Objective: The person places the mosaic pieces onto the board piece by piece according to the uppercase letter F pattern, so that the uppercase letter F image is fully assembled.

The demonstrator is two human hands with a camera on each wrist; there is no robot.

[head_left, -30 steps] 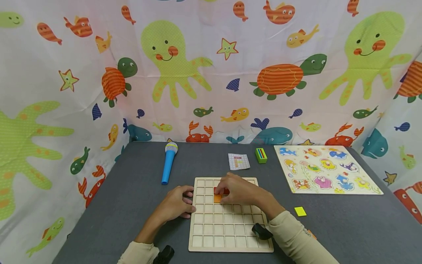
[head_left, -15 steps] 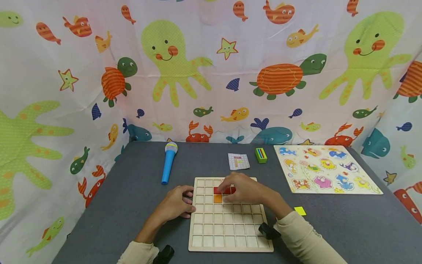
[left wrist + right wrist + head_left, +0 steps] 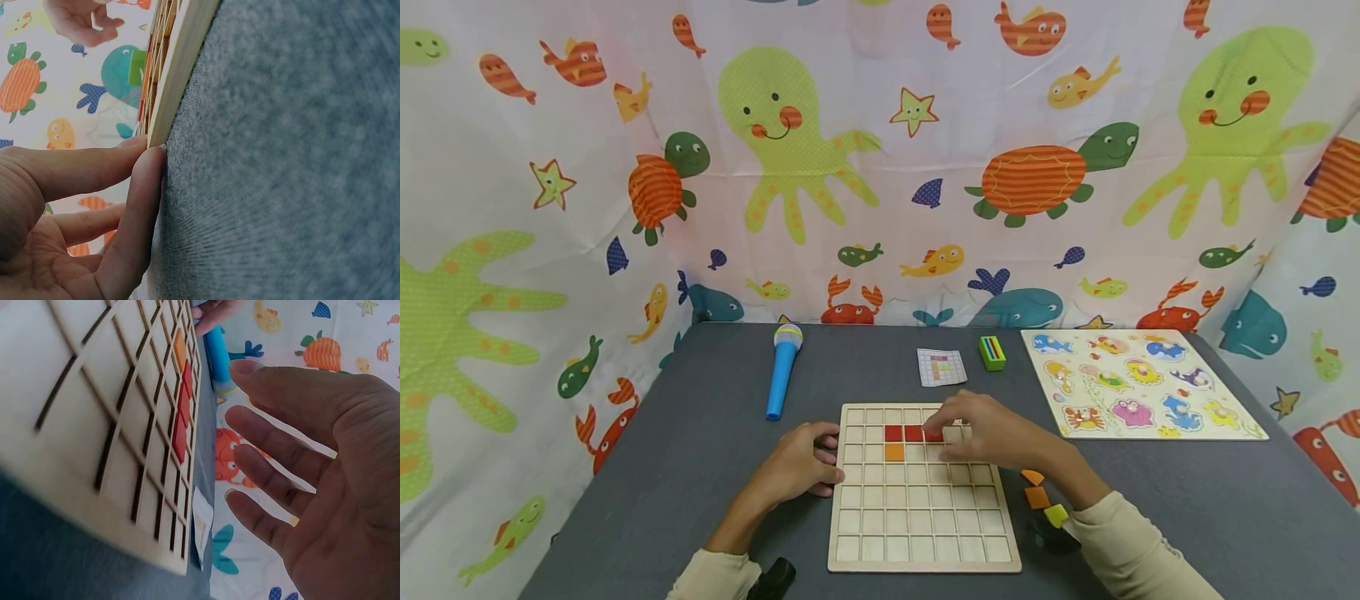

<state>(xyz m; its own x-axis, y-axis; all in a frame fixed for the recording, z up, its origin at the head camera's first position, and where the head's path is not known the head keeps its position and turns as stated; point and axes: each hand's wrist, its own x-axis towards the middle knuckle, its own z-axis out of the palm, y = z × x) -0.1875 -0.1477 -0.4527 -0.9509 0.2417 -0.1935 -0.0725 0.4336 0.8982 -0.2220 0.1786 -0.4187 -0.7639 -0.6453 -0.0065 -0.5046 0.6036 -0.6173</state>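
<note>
A wooden grid board point(image 3: 925, 525) lies on the table between both hands. Three red tiles, the middle one a red tile point(image 3: 913, 433), sit side by side in its second row. An orange tile point(image 3: 894, 452) fills the cell below the leftmost red one. The left hand point(image 3: 801, 462) pinches the board's left edge between thumb and finger, which the left wrist view shows close up. Over the upper right of the board hovers the right hand point(image 3: 992, 433). Its fingers point(image 3: 269, 434) are spread and loosely bent, with nothing between them in the right wrist view.
Beside the right forearm lie two loose orange tiles point(image 3: 1037, 497) and a yellow tile point(image 3: 1056, 515). Farther back are a blue toy microphone point(image 3: 781, 375), a printed grid card point(image 3: 942, 367), a small green box point(image 3: 992, 354) and a sea-animal puzzle board point(image 3: 1142, 383).
The right hand has moved right across the board, uncovering the row of red tiles. Loose orange and yellow tiles now show left of the right forearm. The left hand has stayed put.
</note>
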